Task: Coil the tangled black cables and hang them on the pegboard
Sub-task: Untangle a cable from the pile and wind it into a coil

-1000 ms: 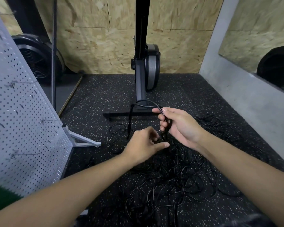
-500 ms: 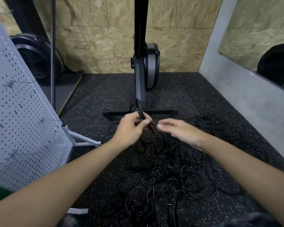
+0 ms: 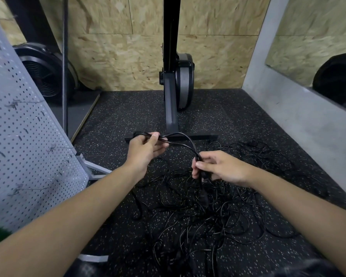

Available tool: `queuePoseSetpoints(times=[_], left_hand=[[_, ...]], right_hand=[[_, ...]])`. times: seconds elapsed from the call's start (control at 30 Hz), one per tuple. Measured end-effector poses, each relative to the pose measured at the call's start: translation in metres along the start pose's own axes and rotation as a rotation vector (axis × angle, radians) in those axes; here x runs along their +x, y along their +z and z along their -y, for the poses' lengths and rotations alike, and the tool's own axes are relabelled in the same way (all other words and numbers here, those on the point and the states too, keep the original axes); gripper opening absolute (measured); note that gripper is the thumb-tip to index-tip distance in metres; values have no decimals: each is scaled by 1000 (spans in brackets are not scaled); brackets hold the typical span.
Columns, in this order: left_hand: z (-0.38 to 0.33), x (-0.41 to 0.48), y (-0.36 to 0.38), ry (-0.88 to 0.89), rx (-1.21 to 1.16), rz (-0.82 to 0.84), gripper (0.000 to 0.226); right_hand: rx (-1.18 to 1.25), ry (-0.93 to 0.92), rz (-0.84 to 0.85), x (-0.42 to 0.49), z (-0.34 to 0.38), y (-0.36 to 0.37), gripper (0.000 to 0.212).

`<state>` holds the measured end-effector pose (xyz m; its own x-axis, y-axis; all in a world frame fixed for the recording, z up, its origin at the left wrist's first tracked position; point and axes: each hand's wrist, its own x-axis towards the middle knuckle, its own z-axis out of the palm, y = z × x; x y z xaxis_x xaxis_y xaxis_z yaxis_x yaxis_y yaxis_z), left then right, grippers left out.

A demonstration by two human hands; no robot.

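A heap of tangled thin black cables lies on the speckled black floor in front of me. My left hand grips one end of a folded bundle of thicker black cable held above the heap. My right hand pinches the other end of that bundle, and a plug hangs down below its fingers. The cable arches between the two hands. A grey pegboard with several wire hooks stands tilted at the left.
A black machine post with a flat base bar stands straight ahead, close behind my hands. An OSB wall closes the back. A grey concrete ledge runs along the right. The pegboard's metal foot sticks out on the floor.
My hands have drawn apart: the left stayed up by the base bar, the right dropped lower and to the right, now pinching the cable stretched between them.
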<state>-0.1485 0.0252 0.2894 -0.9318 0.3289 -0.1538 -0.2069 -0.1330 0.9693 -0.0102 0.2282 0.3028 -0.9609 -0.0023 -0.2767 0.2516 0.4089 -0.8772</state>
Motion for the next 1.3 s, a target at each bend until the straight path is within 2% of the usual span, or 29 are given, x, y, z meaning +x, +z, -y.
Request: queuePoseSetpoints(times=[0.1, 0.23, 0.3, 0.43, 0.53, 0.67, 0.8, 0.9, 0.97, 1.07, 1.13, 1.3], left_hand=[[4, -5, 0, -117, 154, 157, 54], [8, -23, 10, -238, 483, 482, 50], [10, -31, 17, -302, 505, 592, 54], [8, -36, 19, -343, 449, 686, 59], [10, -40, 23, -211, 472, 683, 44], [13, -42, 32, -18, 383, 551, 29], [14, -39, 29, 67, 377, 549, 18], [13, -35, 24, 33, 396, 537, 16], [12, -32, 19, -19, 439, 529, 12], [12, -33, 13, -127, 484, 638, 11], [13, -37, 13, -181, 483, 700, 8], [19, -43, 17, -211, 522, 712, 12]], right_hand=[[165, -35, -48, -1, 4, 0, 20], [253, -68, -75, 2, 8, 4, 21], [255, -79, -91, 3, 7, 5, 21], [243, -104, -165, 2, 7, 4, 19], [200, -140, -250, 2, 8, 6, 14], [180, -157, -329, 7, 7, 10, 13], [160, -120, -351, 12, 4, 11, 26], [220, -82, -328, 10, 5, 10, 20], [246, -63, -372, 8, 6, 3, 17], [291, -70, -483, 7, 3, -5, 13], [329, -69, -537, 8, 0, -7, 14], [431, -51, -613, 10, -1, -12, 21]])
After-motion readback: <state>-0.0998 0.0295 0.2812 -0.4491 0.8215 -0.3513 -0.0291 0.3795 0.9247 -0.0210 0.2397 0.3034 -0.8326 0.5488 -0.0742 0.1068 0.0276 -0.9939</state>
